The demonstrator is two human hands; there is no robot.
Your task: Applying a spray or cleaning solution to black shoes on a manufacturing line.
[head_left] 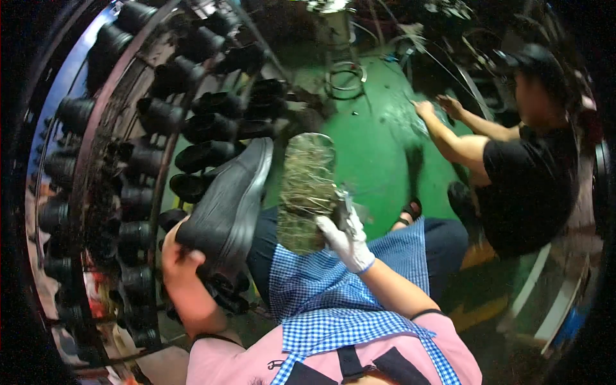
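Observation:
My bare left hand [178, 251], blurred by motion, is closed at the heel end of a large black shoe [226, 199]. The shoe is tilted, toe away from me, with its dark sole edge facing right. To the right of it stands a long upright pad [308, 176], rounded at the far end and covered in tangled yellowish strands. My right hand [347, 242], in a white glove, is beside the pad's right edge, thumb toward it. Its fingers are around something greyish and shiny that I cannot make out.
A rack [96, 135] with many black shoes fills the left side. At the right, a person in a black shirt [526, 173] reaches forward with both hands. A metal stand with a coiled hose [345, 80] is on the green floor [378, 147]. My blue checked apron [333, 282] covers my lap.

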